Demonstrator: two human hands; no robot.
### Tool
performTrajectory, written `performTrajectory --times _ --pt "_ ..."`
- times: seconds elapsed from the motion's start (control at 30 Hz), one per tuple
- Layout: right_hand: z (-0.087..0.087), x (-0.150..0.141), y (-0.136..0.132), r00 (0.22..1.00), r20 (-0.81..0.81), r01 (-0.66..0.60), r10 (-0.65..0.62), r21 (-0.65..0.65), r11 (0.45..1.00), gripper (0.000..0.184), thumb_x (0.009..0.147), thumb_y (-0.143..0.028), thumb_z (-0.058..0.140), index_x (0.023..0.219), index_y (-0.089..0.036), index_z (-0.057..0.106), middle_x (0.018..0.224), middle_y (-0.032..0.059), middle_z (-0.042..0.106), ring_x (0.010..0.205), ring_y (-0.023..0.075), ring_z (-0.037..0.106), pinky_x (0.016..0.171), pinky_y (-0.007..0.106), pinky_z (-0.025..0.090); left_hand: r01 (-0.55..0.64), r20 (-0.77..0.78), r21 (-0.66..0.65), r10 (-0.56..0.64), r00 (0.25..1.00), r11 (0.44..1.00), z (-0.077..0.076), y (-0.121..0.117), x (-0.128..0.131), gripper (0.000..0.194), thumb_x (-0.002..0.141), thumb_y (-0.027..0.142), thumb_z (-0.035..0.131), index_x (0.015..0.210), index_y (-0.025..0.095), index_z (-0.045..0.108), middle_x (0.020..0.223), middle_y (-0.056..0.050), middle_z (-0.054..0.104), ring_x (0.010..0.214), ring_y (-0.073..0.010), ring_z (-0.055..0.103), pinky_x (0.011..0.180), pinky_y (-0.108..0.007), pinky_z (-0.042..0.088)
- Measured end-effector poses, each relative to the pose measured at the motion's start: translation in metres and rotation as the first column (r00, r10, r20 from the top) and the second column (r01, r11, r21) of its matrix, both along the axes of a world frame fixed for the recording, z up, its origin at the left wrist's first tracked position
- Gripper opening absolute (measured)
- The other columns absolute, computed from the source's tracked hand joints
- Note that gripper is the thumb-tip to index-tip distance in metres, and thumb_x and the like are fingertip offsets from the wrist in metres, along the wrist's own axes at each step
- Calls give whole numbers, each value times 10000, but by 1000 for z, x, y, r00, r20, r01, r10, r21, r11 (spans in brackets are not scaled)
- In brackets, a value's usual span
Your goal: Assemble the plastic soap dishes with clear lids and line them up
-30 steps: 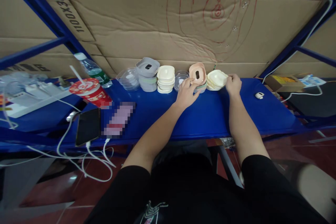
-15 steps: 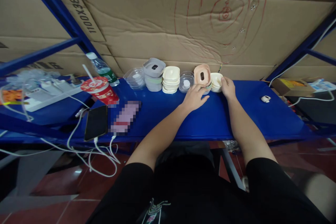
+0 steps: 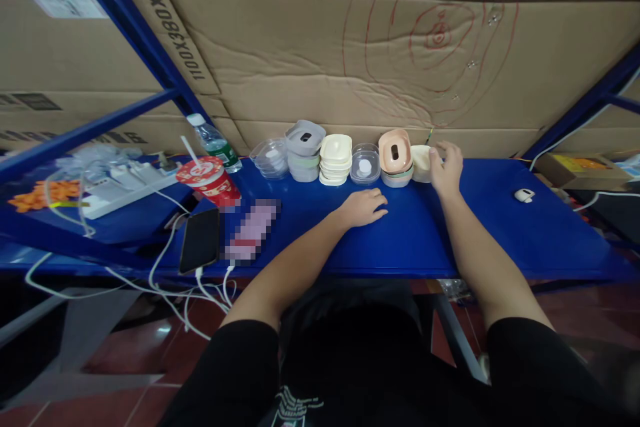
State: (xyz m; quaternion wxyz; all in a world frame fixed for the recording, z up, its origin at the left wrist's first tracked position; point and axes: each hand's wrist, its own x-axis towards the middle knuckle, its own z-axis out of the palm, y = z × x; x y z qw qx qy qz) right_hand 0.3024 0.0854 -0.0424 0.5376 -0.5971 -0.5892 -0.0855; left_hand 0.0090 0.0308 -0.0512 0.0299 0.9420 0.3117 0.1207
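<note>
My left hand (image 3: pixel 364 207) rests on the blue tabletop (image 3: pixel 395 233), fingers loosely stretched and nothing in them. Just beyond it sits a clear plastic lid or container (image 3: pixel 365 163) with a white round center. To the right of that, a peach lid with a dark oval opening (image 3: pixel 395 152) leans tilted on small stacked containers (image 3: pixel 397 179). My right hand (image 3: pixel 447 168) is at the right side of a cream container (image 3: pixel 421 161), thumb against or in front of its edge, fingers apart. Contact there is hard to tell, and the hand hides part of it.
Left along the row stand a cream stack (image 3: pixel 335 160), a grey stack (image 3: pixel 305 153) and clear containers (image 3: pixel 271 159). A bottle (image 3: pixel 215 145), a red cup (image 3: pixel 210 180), a phone (image 3: pixel 200 240) and a power strip (image 3: pixel 133 193) are further left. A white earbud case (image 3: pixel 525 195) lies right.
My left hand has drawn back from the peach lid toward me and down to the tabletop. My right hand's fingers have spread beside the cream container. The camera view has shifted slightly.
</note>
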Motion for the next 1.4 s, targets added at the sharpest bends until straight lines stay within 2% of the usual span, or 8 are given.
performTrajectory --times 0.13,0.43,0.6,0.7,0.8,1.07,1.27,1.4 --pt "10 -19 -14 996 65 -53 55 -44 998 466 995 -561 514 1255 -232 715 1408 183 711 1378 352 619 1220 610 440 -49 83 -152 62 995 987 -8 4 -8 387 1071 463 636 1355 213 717 1355 -113 723 1171 -259 759 1028 -406 602" --pt "7 -25 -15 989 112 -95 100 -44 994 432 1003 -536 513 1227 -228 717 1335 170 744 1307 341 661 1184 584 472 -91 139 -204 121 983 975 -7 10 -21 368 1047 435 671 1329 204 720 1337 -120 735 1180 -267 764 1051 -426 598" --pt "1 -21 -9 988 126 -96 93 13 995 432 1017 -567 519 1210 -234 716 1292 159 763 1263 346 676 1140 587 497 -239 186 -248 289 939 939 5 9 -20 255 1054 403 670 1232 223 696 1179 -62 807 1139 -257 773 982 -374 583" --pt "0 -20 -7 986 135 -100 95 25 995 407 1005 -548 541 1203 -240 719 1285 154 770 1246 344 682 1122 581 510 -372 244 -270 437 866 888 10 9 -18 366 1062 363 668 1396 228 607 1063 -36 829 1082 -274 788 936 -378 572" --pt "1 -22 -8 984 143 -104 101 10 995 388 997 -530 545 1203 -248 715 1284 152 768 1245 348 679 1124 595 505 -445 222 -260 502 836 857 12 10 -19 406 1078 336 644 1466 228 590 1078 -58 839 1126 -304 787 947 -399 562" --pt "3 -29 -13 972 172 -157 162 -41 987 457 979 -561 576 1271 -231 700 1335 173 742 1299 371 654 1154 604 486 -475 226 -255 530 817 842 14 10 -20 343 1096 325 608 1420 230 664 1086 -74 847 1156 -305 779 960 -407 560" --pt "-5 7 1 988 151 39 -14 -166 985 528 1044 -582 427 1326 -229 701 1398 193 706 1372 401 598 1175 649 456 -420 281 -289 496 822 860 10 10 -19 460 1062 330 664 1503 226 589 1013 -40 836 1102 -285 788 945 -389 562" --pt "-13 27 10 988 154 64 -12 -333 941 545 925 -664 595 1206 -231 771 1401 198 694 1388 441 586 1170 680 458 -379 298 -292 460 836 878 9 9 -19 490 1053 340 675 1515 213 570 1017 -36 831 1081 -282 789 940 -391 564"
